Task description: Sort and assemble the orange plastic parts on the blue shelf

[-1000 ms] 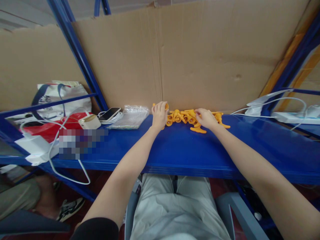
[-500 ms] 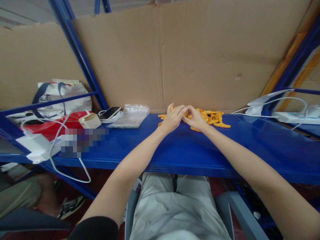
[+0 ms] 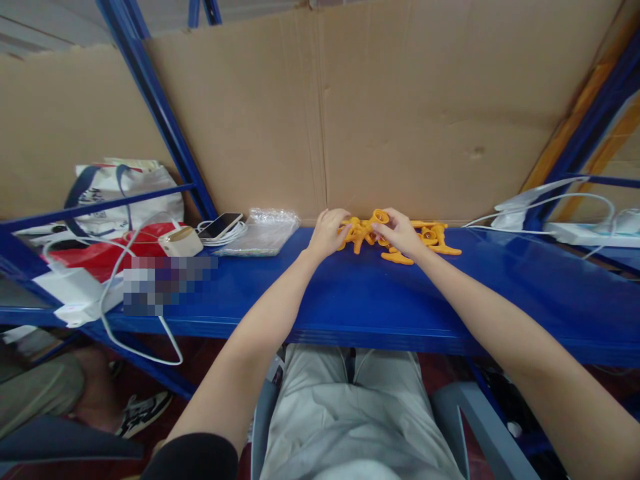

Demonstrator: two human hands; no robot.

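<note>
Clamped, by the look of it, with the fingers of the right hand (image 3: pixel 400 232) on a yellow-orange plastic piece with a round cup-shaped end (image 3: pixel 381 215), hollow side tipped upward, raised over the pile! Across to the left hand (image 3: pixel 327 231), with fingers curled at the left end of the branching yellow-orange plastic pieces (image 3: pixel 358 232); cannot tell whether pinching one or merely touching. Best, probably, to hold the cup lightly by its outer wall and lift it straight clear before turning it, given so many arms liable to hook. Wise, too, to steady the neighbours with the left rather than drag them. Then on to a curved yellow-orange plastic bar (image 3: pixel 397 258) at the pile's near side. Down, beneath everything, to a glossy blue metal counter (image 3: pixel 350 300), backed by a tall brown cardboard panel (image 3: pixel 425 133). Farther left, to a flat clear-plastic packet (image 3: pixel 260 233).
</note>
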